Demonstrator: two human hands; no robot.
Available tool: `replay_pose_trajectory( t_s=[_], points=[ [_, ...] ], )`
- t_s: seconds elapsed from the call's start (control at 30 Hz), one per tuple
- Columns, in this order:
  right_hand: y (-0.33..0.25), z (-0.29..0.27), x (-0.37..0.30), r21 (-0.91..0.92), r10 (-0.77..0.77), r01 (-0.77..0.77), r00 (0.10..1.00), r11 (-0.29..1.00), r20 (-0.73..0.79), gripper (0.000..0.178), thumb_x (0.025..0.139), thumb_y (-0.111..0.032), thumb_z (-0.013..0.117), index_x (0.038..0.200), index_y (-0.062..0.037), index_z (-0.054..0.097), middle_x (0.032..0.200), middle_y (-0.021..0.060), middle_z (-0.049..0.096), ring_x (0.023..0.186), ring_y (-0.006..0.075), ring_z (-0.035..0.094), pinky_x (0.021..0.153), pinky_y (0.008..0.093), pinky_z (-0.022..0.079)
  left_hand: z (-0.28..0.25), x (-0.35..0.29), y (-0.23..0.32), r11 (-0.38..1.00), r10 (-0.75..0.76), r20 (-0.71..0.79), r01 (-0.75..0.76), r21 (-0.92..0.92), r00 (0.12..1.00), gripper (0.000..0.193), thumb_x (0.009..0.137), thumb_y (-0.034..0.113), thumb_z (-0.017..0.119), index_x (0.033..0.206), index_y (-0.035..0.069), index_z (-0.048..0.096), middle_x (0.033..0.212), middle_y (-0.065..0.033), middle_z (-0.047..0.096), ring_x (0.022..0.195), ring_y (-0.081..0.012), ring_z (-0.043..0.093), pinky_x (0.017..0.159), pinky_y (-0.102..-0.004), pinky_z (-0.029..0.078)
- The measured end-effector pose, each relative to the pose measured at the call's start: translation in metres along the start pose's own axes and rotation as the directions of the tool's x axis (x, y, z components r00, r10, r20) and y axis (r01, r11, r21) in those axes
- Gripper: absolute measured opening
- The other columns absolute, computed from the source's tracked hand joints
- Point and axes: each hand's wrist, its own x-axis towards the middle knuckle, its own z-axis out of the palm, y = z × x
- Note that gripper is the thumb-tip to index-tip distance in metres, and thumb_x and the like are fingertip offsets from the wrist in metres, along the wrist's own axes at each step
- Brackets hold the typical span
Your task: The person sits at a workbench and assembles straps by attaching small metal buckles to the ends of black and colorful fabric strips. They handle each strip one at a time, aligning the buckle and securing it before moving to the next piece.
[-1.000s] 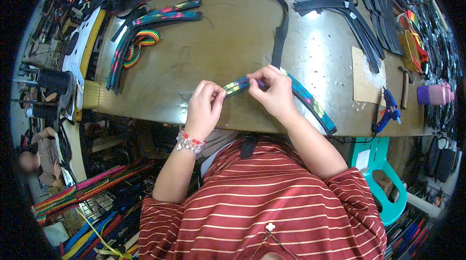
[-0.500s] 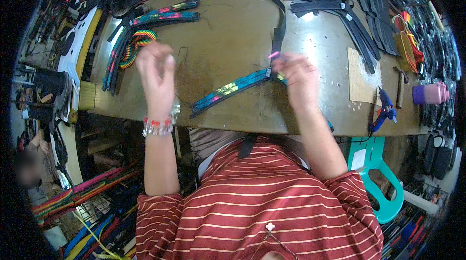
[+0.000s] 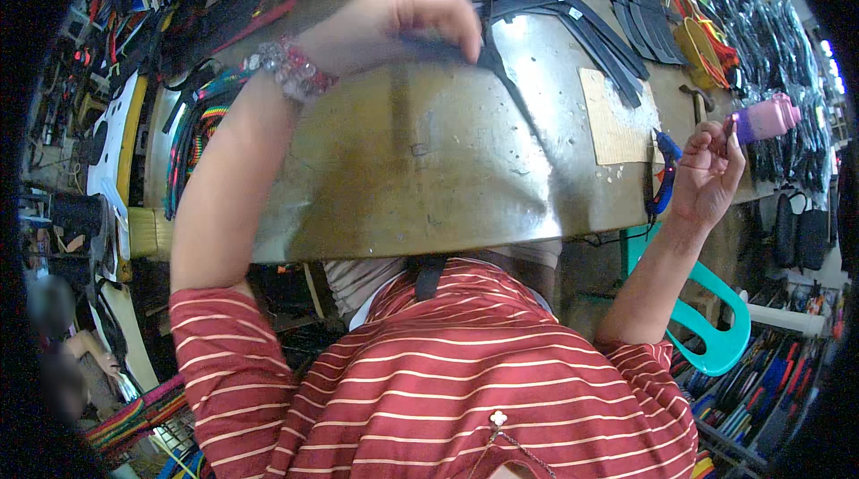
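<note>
My left arm reaches across to the far middle of the table. There my left hand point(image 3: 434, 14), blurred, has its fingers curled down against a black strap point(image 3: 512, 81) that trails toward me from the bundle of black straps point(image 3: 582, 18). The grip itself is partly hidden. Out at the right, my right hand point(image 3: 711, 166) is turned palm up, fingers half bent and thumb apart, with nothing visible in it. Its fingertips are in front of or beside a pink and purple bottle point(image 3: 765, 118); contact cannot be made out. A blue glue gun point(image 3: 665, 170) lies just left of that hand.
A cardboard piece point(image 3: 617, 121) and a hammer point(image 3: 698, 101) lie at the right. Patterned straps point(image 3: 183, 148) and a striped coiled cord point(image 3: 208, 126) sit at the left. A green plastic chair point(image 3: 716, 327) stands by the near right edge. Another person is at the far left.
My left hand has swung far and right to the black straps. My right hand has moved right, to the bottle. The patterned strap has gone from the table's middle. The view has shifted.
</note>
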Motion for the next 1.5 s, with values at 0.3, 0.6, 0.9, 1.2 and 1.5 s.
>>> replay_pose_trajectory(
  t_s=[0.3,0.6,0.9,1.2,1.5],
  points=[
    [0.126,0.016,-0.035,-0.168,0.29,-0.305,0.951,0.937,-0.112,0.012,0.088,-0.01,0.058,0.091,0.0007,0.058,0.09,0.0138,0.063,0.073,0.0203,0.062,0.068,0.034,0.052,0.052,-0.06,-0.036,0.922,-0.323,-0.02,0.319,0.221,0.946,0.017,0.078,-0.001,0.055,0.092,0.006,0.062,0.102,-0.0102,0.06,0.1,-0.0249,0.059,0.088,-0.0352,0.048],
    [0.19,0.029,-0.051,-0.666,0.392,-0.357,0.914,0.655,-0.104,0.012,0.087,-0.005,0.056,0.092,0.005,0.06,0.077,0.01,0.062,0.06,0.0126,0.06,0.056,0.0257,0.053,0.12,-0.034,-0.067,0.696,-0.436,-0.379,0.573,0.432,0.816,0.015,0.082,0.015,0.061,0.088,0.001,0.061,0.083,-0.0169,0.056,0.077,-0.0318,0.06,0.072,-0.038,0.049],
    [0.206,0.022,-0.06,-0.92,0.278,-0.084,0.96,0.383,0.028,0.012,0.073,-0.011,0.066,0.078,0.0006,0.065,0.07,0.0101,0.063,0.064,0.0156,0.061,0.062,0.0281,0.049,0.113,-0.037,-0.072,0.718,-0.467,-0.437,0.618,0.32,0.769,0.018,0.086,0.016,0.055,0.084,-0.002,0.057,0.086,-0.0188,0.058,0.08,-0.0347,0.058,0.074,-0.0403,0.047],
    [0.201,0.025,-0.056,-0.795,0.396,-0.293,0.916,0.532,-0.073,0.012,0.08,-0.009,0.062,0.083,0.0027,0.064,0.067,0.0047,0.062,0.056,0.0097,0.057,0.051,0.024,0.047,0.116,-0.043,-0.077,0.758,-0.399,-0.524,0.592,0.273,0.752,0.019,0.088,0.018,0.055,0.088,-0.002,0.055,0.081,-0.0152,0.056,0.075,-0.0287,0.057,0.07,-0.0368,0.047],
    [0.194,0.03,-0.057,-0.725,0.379,-0.321,0.921,0.609,-0.09,0.009,0.086,-0.002,0.056,0.087,0.0068,0.057,0.077,0.0106,0.061,0.058,0.0117,0.059,0.054,0.0246,0.052,0.115,-0.048,-0.047,0.823,-0.465,-0.58,0.568,-0.006,0.669,0.021,0.088,0.02,0.059,0.096,0.002,0.056,0.082,-0.0086,0.055,0.063,-0.0137,0.055,0.059,-0.0275,0.048]
  ],
)
